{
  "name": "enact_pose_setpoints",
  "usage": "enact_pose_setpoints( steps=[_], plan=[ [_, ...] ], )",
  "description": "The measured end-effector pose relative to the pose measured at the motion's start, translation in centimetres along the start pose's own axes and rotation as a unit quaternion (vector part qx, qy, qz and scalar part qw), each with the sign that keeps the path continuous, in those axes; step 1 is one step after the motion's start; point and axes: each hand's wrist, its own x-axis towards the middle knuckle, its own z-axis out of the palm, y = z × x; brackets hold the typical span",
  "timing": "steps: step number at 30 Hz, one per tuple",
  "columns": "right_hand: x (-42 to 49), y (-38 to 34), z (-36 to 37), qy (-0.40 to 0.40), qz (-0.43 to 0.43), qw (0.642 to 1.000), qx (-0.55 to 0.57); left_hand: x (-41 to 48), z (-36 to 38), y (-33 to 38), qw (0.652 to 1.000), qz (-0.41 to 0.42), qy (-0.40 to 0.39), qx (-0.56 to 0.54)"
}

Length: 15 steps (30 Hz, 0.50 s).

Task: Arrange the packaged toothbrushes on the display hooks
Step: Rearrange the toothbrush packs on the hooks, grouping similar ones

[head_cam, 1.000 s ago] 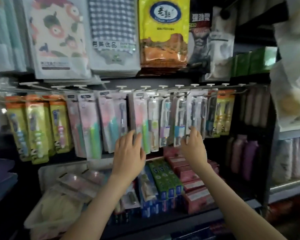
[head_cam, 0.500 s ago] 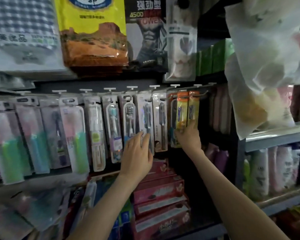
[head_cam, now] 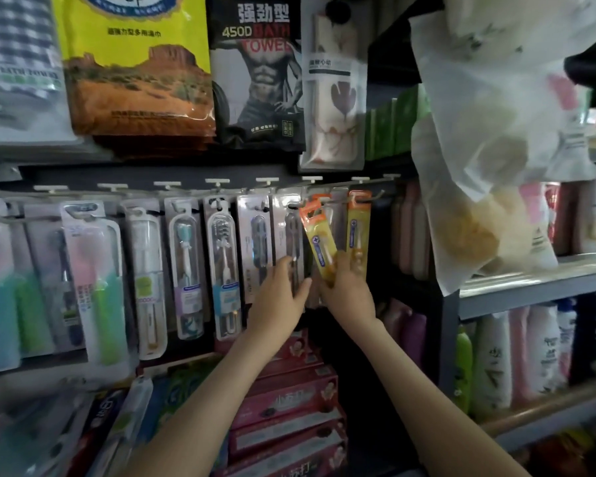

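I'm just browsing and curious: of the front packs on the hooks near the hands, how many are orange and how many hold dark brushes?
Orange: 2, the tilted orange pack held by the right hand and the upright orange pack.
Dark brushes: 2, one dark pack and another dark pack, by the left hand.
Total: 4

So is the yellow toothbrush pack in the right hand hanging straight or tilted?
Tilted: the yellow pack leans top-left while the right hand grips its base; the neighbouring pack hangs straight.
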Motion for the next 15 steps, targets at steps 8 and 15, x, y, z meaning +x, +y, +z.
enact_pose_setpoints(
  steps=[8, 15],
  plan=[
    [-2.0, -0.6, -2.0, -0.038, -0.098, 0.994, 0.011, 1.2, 1.7, 2.3, 0.951, -0.125, 0.076, -0.272],
    [1.5, 2.0, -1.1, 0.086, 0.103, 0.99, -0.043, 0.8, -0.4, 0.6, 0.967, -0.101, 0.076, -0.221]
  ],
)
